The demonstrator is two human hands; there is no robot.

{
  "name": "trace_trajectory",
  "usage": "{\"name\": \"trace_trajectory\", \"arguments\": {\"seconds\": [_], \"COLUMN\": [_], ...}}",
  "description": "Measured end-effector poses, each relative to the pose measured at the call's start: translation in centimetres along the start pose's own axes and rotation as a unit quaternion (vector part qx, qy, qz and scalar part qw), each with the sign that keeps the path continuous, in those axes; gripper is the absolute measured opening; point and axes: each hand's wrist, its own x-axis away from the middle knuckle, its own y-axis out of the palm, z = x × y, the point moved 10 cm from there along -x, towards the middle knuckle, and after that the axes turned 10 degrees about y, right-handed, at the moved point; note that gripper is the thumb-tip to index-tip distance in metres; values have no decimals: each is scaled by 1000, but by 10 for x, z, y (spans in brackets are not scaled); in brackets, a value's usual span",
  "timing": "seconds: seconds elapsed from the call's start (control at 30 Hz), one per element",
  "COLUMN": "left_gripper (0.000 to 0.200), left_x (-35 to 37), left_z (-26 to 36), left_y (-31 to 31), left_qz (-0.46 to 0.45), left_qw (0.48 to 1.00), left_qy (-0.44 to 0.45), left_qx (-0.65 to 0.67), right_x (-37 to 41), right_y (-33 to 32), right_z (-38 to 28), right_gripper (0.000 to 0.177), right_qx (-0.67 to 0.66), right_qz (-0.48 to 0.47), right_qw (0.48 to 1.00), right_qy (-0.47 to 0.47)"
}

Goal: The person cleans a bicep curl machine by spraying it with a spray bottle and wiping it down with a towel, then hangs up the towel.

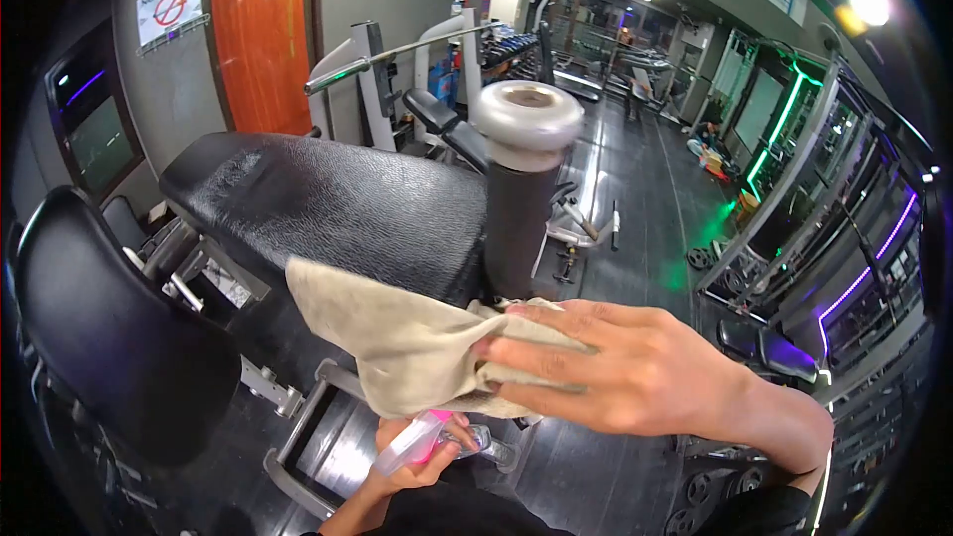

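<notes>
My right hand (615,362) is closed on a beige cloth (397,337), whose loose end hangs out to the left. The cloth is at the base of a black upright handle (521,208) with a silver ring-shaped cap (526,114). Just behind it lies a black padded bench (347,199). Below the cloth, my left hand (422,457) holds a clear bottle with pink on it (425,437); the cloth covers part of that hand.
A black backrest pad (119,328) stands at the left. Behind the bench is a rack with a barbell (397,55). A metal frame (318,437) is low at centre-left. Cable machines (814,199) line the right side.
</notes>
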Motion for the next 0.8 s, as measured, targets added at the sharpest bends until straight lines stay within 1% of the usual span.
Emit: {"name": "trace_trajectory", "arguments": {"seconds": [0.03, 0.07, 0.1, 0.13, 0.17, 0.2, 0.27, 0.3, 0.33, 0.37, 0.4, 0.43, 0.47, 0.5, 0.53, 0.57, 0.6, 0.67, 0.7, 0.73, 0.8], "left_gripper": [16, 13, 13, 15, 18, 18, 25, 25, 29, 34, 34, 35, 36, 36, 37, 37, 37, 37, 38, 38, 36], "left_x": [5, 9, 11, 13, 14, 12, 11, 12, 10, 6, 2, -3, -6, 0, 12, 19, 21, 15, 8, 8, 7], "left_z": [-6, -11, -9, -8, -5, -2, 8, 8, 11, 17, 22, 31, 36, 34, 21, 9, 7, 13, 16, 15, 21], "left_y": [8, 16, 22, 29, 35, 42, 43, 45, 48, 51, 50, 50, 51, 55, 54, 53, 52, 49, 49, 48, 49], "left_qz": [5, 9, 14, 22, 29, 34, 124, 131, 116, 99, 104, 103, 101, 105, 154, 202, 205, 185, 198, 200, 166], "left_qw": [1000, 999, 999, 998, 998, 998, 991, 990, 993, 994, 994, 993, 991, 990, 988, 975, 974, 982, 980, 979, 983], "left_qy": [-24, -49, -50, -50, -49, -48, -28, -29, 3, 35, 35, 40, 43, 42, 15, -12, -13, 16, 12, 12, 50], "left_qx": [8, 16, 9, 12, 17, 11, 43, 36, 7, -21, -28, -53, -77, -82, 6, 96, 94, 26, 25, 19, -66], "right_x": [8, 13, 17, 25, 23, 26, 23, 20, 18, 18, 22, 19, 19, 17, 15, 14, 14, 26, 30, 31, 40], "right_y": [8, 4, 13, 23, 14, 14, -3, -13, -17, -5, 9, 13, 19, 22, 24, 24, 13, 19, 31, 35, 60], "right_z": [10, 17, 36, 53, 61, 68, 95, 106, 109, 124, 138, 143, 151, 161, 169, 179, 182, 208, 219, 218, 235], "right_gripper": [29, 29, 32, 36, 46, 46, 50, 51, 51, 48, 46, 38, 38, 35, 32, 29, 28, 26, 26, 21, 13], "right_qx": [-2, -5, -64, -121, -189, -190, -235, -270, -274, -281, -284, -264, -266, -322, -376, -443, -481, -562, -654, -715, -750], "right_qz": [-54, -50, -120, -190, -118, -117, -23, 43, 41, -31, -102, -107, -108, -85, -61, -21, 18, 100, 147, 160, 205], "right_qw": [998, 999, 989, 968, 971, 972, 963, 953, 953, 938, 913, 925, 926, 912, 894, 863, 849, 772, 696, 639, 566], "right_qy": [13, 4, 57, 110, 85, 77, 130, 132, 123, 200, 274, 250, 243, 240, 236, 241, 220, 277, 257, 234, 273]}}
